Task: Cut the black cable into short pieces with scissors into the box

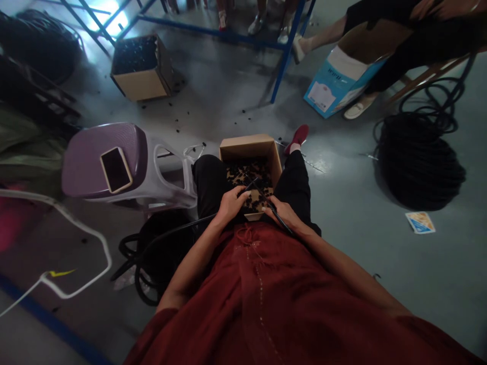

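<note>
Cord [182, 226], black and thin, comes from a black coil [167, 253] on the floor at the left side and goes up to the left hand [230, 204]; the fingers of this hand are closed, with the thumb and the forefinger pinching the cord near its end, over an open cardboard box [249, 149]. The right hand [283, 213] has its fingers closed around a dark, slender tool [280, 220]; its rear part lies along the palm toward the wrist, and its front part points to the end of the cord — if the two are touching, I cannot tell, because they are small and dark there.

The cardboard box stands between the person's knees, and many small black pieces [258, 166] lie spread inside it; one red shoe [299, 136] is just beyond its right side. To the left is a stool [85, 162] with a purple seat, on which a phone [116, 170] lies; farther ahead, a second box [142, 85] is filled with dark contents, and black bits are scattered on the floor near it. Ahead to the right, another person [429, 45] sits by a blue-and-white box [331, 81]; nearer, a big black coil of tubing [418, 162] rests on the floor — with a small packet [420, 223] just below it.
</note>
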The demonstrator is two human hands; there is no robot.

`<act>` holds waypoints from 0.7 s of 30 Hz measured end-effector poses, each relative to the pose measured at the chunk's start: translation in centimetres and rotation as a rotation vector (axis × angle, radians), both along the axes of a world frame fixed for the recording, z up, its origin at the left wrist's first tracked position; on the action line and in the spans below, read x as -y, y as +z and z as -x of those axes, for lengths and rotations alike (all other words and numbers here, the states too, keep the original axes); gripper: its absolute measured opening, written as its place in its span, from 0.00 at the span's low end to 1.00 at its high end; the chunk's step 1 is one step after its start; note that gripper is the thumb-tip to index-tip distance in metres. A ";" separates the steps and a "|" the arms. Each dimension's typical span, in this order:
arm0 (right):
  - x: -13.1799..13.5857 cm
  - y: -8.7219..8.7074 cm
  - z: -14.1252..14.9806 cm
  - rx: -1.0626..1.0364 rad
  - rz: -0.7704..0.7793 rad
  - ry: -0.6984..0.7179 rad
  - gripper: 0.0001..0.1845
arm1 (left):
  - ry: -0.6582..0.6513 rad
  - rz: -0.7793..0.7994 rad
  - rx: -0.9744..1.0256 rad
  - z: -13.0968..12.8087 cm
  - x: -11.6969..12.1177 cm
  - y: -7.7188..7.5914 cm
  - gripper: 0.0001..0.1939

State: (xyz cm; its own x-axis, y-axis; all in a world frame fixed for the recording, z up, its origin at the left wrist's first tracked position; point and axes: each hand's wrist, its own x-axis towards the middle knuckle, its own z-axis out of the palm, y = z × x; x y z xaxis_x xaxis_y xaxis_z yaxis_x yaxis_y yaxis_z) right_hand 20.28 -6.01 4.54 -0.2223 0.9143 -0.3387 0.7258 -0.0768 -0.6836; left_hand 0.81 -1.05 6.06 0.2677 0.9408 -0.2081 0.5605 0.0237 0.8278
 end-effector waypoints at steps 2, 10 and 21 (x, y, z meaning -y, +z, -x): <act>0.2 -0.1 -0.1 0.000 -0.016 0.002 0.15 | -0.098 0.160 0.088 0.5 -0.6 0.4 0.17; 0.1 -0.2 -0.4 -0.046 -0.128 0.044 0.18 | -0.295 0.559 0.465 2.1 -2.0 1.9 0.21; 0.1 0.1 -0.6 -0.037 -0.138 0.080 0.17 | -0.230 0.503 0.391 1.9 -1.6 1.1 0.21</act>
State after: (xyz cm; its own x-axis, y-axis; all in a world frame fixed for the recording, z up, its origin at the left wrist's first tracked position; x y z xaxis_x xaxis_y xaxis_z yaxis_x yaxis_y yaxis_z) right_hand 20.87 -6.09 4.63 -0.3066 0.9304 -0.2010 0.6996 0.0771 -0.7103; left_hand -1.10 0.59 7.20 0.5941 0.6648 -0.4530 0.2588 0.3752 0.8901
